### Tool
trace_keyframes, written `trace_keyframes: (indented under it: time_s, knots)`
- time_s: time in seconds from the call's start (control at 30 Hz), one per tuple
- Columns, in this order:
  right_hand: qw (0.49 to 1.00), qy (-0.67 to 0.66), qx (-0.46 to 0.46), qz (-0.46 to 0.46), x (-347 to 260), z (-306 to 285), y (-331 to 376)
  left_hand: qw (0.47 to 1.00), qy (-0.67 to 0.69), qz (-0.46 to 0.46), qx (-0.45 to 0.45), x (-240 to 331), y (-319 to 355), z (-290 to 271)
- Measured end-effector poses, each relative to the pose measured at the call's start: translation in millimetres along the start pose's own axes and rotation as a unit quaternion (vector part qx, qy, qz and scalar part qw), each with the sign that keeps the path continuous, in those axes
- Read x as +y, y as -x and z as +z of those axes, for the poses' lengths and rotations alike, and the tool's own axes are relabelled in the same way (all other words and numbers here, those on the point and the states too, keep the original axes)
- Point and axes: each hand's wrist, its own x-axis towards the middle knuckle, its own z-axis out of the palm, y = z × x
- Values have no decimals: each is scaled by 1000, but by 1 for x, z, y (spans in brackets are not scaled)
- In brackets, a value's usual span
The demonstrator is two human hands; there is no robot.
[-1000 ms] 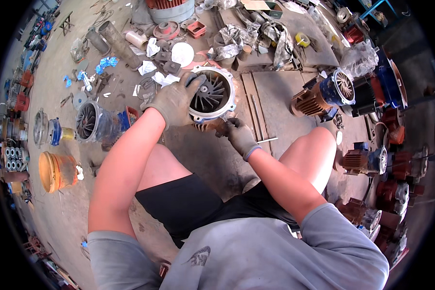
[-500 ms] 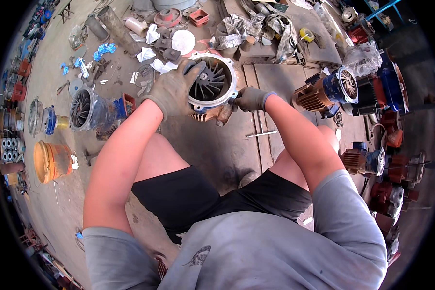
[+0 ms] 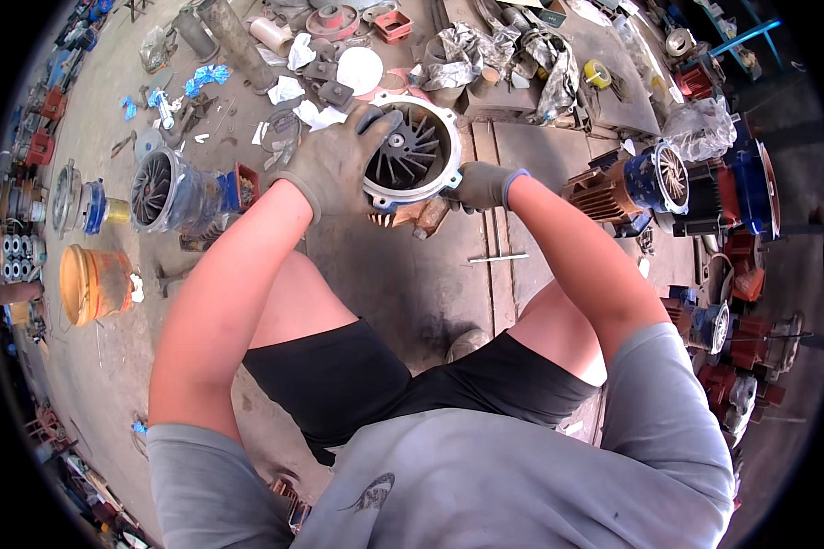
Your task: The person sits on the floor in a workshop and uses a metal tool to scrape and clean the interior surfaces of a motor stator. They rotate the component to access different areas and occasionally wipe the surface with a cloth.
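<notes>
An electric motor (image 3: 414, 215) stands in front of me with its pale metal flange ring (image 3: 454, 151) facing up. Inside the ring sits a dark bladed fan (image 3: 412, 156). My gloved left hand (image 3: 337, 163) grips the ring's left side, a finger reaching over the rim. On the opposite side, my gloved right hand (image 3: 482, 188) is closed at the edge of the flange; its fingertips are partly hidden. The motor's lower body shows rusty brown and blue below the ring. Near my right knee a thin T-shaped metal rod (image 3: 499, 257) lies on the floor.
To the left stand another fan-ended motor (image 3: 169, 197) and an orange bucket (image 3: 87, 284). More motors (image 3: 636, 183) line the right side. Beyond my hands are a white disc (image 3: 360, 70), crumpled plastic sheeting (image 3: 554, 73), yellow tape (image 3: 597, 73) and a red square tray (image 3: 393, 26).
The whole scene has shifted slightly in view as my head moved. Both hands stay on the motor's flange, and the fan appears slightly turned.
</notes>
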Motion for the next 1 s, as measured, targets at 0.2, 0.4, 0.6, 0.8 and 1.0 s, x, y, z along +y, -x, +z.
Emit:
trace_keyframes:
  time_s: [0.2, 0.4, 0.6, 0.8, 1.0]
  knots:
    - [999, 12, 29, 17, 5, -1, -3, 999, -49, 17, 10, 3, -2, -1]
    - [984, -26, 174, 37, -5, 27, 15, 998, -58, -5, -33, 9, 4, -11]
    - [942, -182, 258, 111, -22, 62, 36, 994, -85, -16, -68, 12, 1, -13]
    - [980, -143, 129, 53, -3, 32, 24, 996, -85, 11, -24, 1, -1, 1]
    - [988, -134, 64, 29, -12, 30, 32, 996, -67, -14, -53, 8, -1, -11]
